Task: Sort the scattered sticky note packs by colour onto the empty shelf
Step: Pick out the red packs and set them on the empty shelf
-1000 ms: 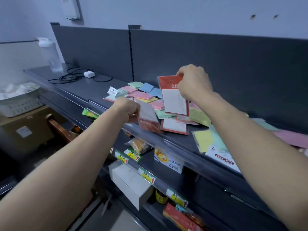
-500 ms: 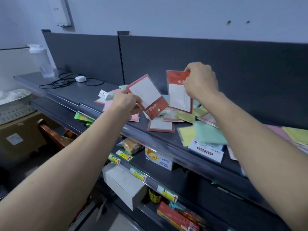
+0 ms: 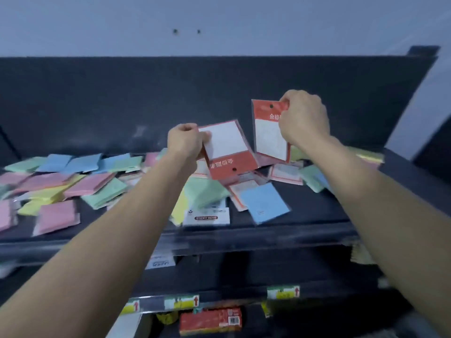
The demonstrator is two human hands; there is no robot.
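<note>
- Sticky note packs (image 3: 95, 185) strewn across the shelf (image 3: 305, 217); too blurred for me to count.
- Two red above its middle: left grip (image 3: 186, 142) pinches the inverted pack (image 3: 228, 152), right grip (image 3: 303, 118) the upright pack (image 3: 268, 135).

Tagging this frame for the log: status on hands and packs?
Left hand pinches red pack, header down. Right hand pinches second red pack by its top, upright. Both held above shelf; loose coloured packs scattered beneath. Nothing blocking hands.
</note>
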